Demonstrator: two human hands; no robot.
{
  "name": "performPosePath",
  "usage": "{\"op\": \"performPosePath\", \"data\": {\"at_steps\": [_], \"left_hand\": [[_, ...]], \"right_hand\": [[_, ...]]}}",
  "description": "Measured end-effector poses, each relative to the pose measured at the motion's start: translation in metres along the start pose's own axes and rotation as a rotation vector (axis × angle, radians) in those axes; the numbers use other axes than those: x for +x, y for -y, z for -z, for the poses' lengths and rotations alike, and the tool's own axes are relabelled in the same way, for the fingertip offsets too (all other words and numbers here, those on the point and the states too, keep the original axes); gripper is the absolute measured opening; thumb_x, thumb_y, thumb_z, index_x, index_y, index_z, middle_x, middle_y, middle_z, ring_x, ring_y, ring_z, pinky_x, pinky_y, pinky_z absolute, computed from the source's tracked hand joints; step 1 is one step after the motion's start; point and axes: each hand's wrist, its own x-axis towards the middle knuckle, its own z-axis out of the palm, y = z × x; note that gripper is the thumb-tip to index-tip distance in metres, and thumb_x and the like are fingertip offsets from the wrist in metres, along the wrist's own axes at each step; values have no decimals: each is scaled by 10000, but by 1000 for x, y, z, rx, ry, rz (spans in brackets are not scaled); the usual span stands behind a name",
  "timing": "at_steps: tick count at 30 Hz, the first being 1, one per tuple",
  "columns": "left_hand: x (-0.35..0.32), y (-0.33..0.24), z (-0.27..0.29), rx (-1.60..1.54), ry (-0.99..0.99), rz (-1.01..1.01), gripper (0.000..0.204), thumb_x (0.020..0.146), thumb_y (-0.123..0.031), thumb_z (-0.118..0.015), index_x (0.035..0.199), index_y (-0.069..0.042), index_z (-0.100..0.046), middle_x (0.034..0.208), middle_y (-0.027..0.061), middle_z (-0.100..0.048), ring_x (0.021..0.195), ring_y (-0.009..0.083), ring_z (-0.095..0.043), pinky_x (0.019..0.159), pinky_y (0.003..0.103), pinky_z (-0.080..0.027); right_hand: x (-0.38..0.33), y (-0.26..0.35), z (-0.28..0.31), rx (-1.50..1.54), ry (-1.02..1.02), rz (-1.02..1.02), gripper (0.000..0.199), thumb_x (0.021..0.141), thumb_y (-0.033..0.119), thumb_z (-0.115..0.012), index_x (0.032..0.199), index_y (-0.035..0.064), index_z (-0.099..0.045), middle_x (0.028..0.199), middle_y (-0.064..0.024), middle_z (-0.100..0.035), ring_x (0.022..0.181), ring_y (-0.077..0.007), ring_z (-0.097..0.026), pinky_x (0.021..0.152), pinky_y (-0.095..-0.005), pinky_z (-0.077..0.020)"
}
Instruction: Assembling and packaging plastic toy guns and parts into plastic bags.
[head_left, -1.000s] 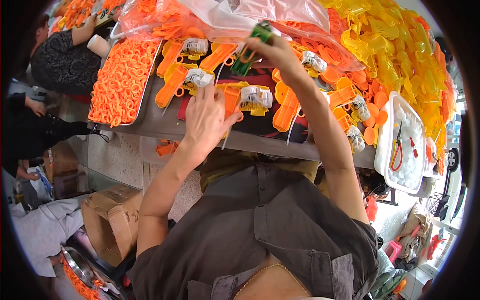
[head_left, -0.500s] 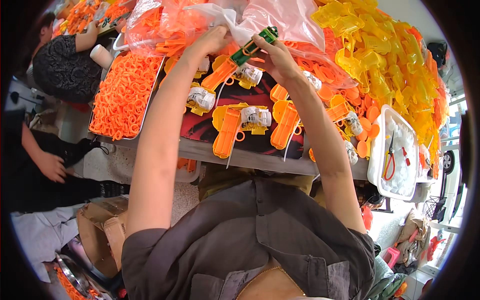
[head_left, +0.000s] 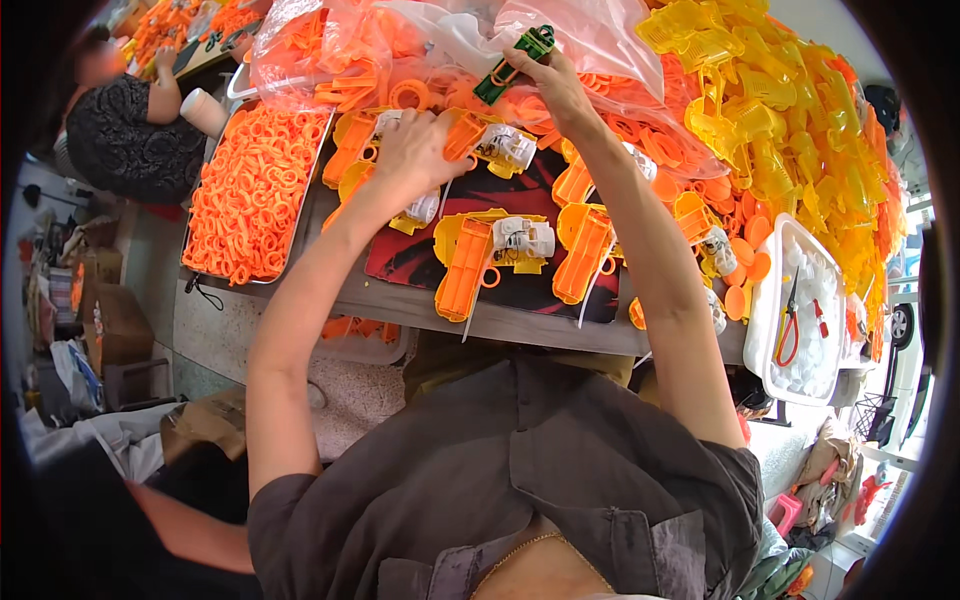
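Note:
My right hand (head_left: 562,88) is closed around a narrow dark green stick-shaped part (head_left: 497,82), held raised over the far side of the bench. My left hand (head_left: 412,152) is lower and to the left, its fingers curled against the orange handle (head_left: 463,136) of a yellow-and-orange toy gun half with a white mechanism (head_left: 508,147). Some of its fingertips are hidden. Nearer me lie two similar halves, one with an orange handle (head_left: 465,268) and another (head_left: 583,252) to its right. Thin pale strips hang from them.
Left stands a tray of orange rings (head_left: 250,200). Clear plastic bags (head_left: 590,35) lie at the back. Yellow shells (head_left: 770,100) are heaped at right, beside a white tub (head_left: 765,370) with pliers (head_left: 790,325). Another person (head_left: 135,140) sits far left; a blurred arm (head_left: 190,525) is lower left.
My left hand has come down from the plastic bag to the toy gun half. My right hand has lifted the green part slightly away from the orange handle. The person at lower left has moved.

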Motion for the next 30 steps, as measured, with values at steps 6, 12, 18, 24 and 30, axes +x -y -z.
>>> {"op": "performPosePath", "data": {"at_steps": [6, 12, 18, 24, 30], "left_hand": [[-11, -18, -23, 56, -163, 21, 649, 757, -497, -734, 1165, -9, -605, 1035, 149, -643, 1035, 306, -561, 896, 452, -404], [-16, -26, -26, -33, -264, -68, 541, 716, -439, -782, 1007, -17, -608, 888, 127, -646, 896, 300, -583, 831, 439, -400], [-13, -35, -23, -78, -147, 37, 472, 720, -328, -779, 1059, -45, -614, 916, 111, -653, 918, 297, -595, 899, 471, -406], [-10, -40, -24, -41, -196, 44, 416, 677, -288, -792, 958, -40, -613, 847, 117, -633, 886, 302, -600, 841, 452, -408], [-9, -43, -20, -31, -174, 34, 417, 653, -283, -805, 925, -27, -620, 835, 129, -638, 877, 310, -600, 834, 451, -408]], "right_hand": [[-18, 11, -11, -318, 27, 36, 335, 891, 301, -709, 1018, 1, -633, 905, -65, -682, 837, -140, -615, 800, -294, -470], [-24, 6, -8, -453, 19, -4, 317, 886, 283, -713, 1007, 3, -628, 894, -44, -651, 819, -125, -578, 768, -289, -461], [-22, -2, -4, -558, 35, 12, 533, 791, 396, -761, 1097, -14, -612, 948, -150, -670, 866, -271, -640, 801, -383, -486], [-20, -2, -7, -585, 53, 31, 450, 851, 375, -734, 1072, -2, -626, 915, -72, -643, 836, -151, -562, 787, -328, -457], [-19, -7, -5, -592, 61, 63, 466, 844, 390, -741, 1068, -2, -626, 892, -68, -630, 815, -150, -549, 756, -328, -455]]}}
